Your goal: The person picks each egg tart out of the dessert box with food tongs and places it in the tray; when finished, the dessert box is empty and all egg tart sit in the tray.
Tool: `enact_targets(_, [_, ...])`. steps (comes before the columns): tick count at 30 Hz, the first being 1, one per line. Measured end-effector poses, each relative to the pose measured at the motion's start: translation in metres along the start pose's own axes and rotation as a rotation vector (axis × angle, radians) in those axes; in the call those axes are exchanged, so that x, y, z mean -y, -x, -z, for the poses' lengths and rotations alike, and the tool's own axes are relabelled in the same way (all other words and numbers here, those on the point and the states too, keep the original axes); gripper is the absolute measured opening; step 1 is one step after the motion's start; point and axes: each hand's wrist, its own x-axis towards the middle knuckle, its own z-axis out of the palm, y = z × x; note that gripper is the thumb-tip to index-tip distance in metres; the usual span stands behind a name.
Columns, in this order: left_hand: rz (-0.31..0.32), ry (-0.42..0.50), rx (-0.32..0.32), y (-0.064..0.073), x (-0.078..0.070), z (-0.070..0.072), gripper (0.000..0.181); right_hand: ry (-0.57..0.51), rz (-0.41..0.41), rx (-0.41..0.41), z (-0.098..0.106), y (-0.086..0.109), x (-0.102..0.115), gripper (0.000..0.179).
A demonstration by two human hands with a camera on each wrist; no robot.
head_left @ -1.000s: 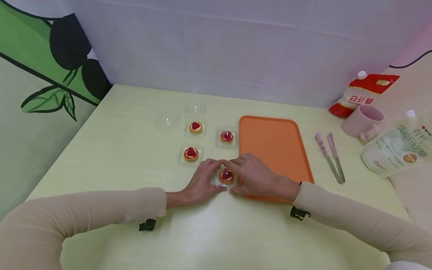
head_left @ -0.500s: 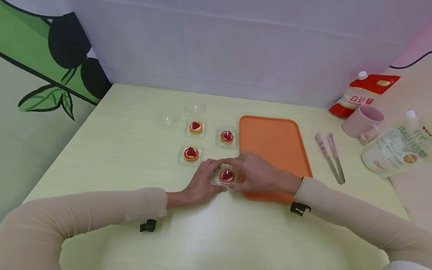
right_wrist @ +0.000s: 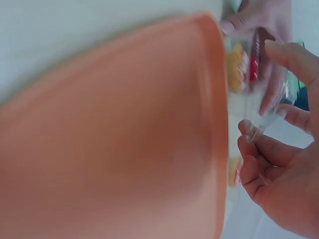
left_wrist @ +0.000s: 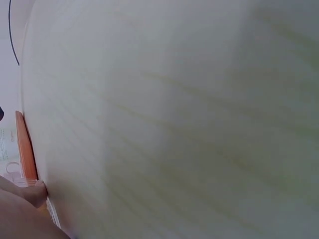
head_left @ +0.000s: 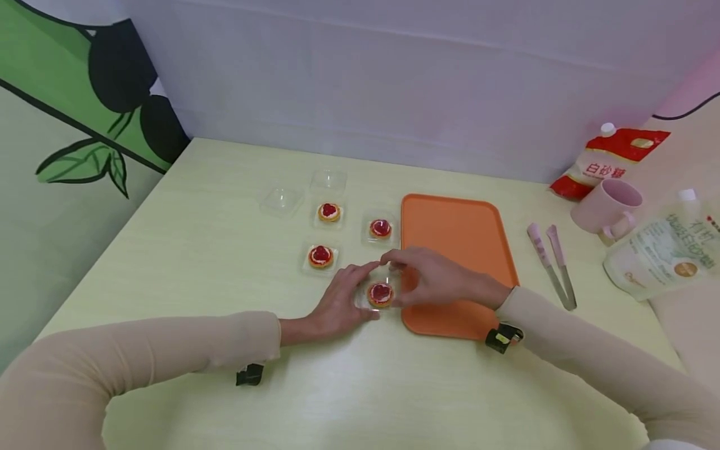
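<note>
L hand [head_left: 337, 306] curves round the L side of a clear box [head_left: 362, 300], thumb near side, fingers far side; R hand [head_left: 433, 275] pinches a clear lid [head_left: 387, 276] at its R edge (can't tell if lid touches base).

L to R: two clear plastic pcs [head_left: 281, 200] sit toward the back of the pale surface [head_left: 225, 250], holding nothing. Just R/nearer, two red-topped tarts [head_left: 321, 256] in clear bases, one behind the other. Then the main tart [head_left: 380, 294], upright in that box btwn the hands, just L of the orange tray [head_left: 458, 231]; another boxed tart [head_left: 380, 228] sits behind it, also by the tray's L edge. R of tray: tongs [head_left: 548, 265] w/ pink handles, arms apart, then red/white bag [head_left: 610, 159], pink mug [head_left: 603, 205] & pale pouch [head_left: 658, 256], grouped at far R.
</note>
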Motion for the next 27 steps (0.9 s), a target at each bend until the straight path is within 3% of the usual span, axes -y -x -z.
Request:
enact_targets(15, [0.044, -0.009, 0.025, -0.002, -0.005, 0.001, 0.077, -0.067, -0.039, -0.021, 0.027, 0.021, -0.013, 0.063])
enact_targets(27, [0.035, 0.001, 0.078, -0.001, -0.006, 0.005, 0.082, -0.195, -0.039, -0.024, 0.030, 0.015, -0.022, 0.057])
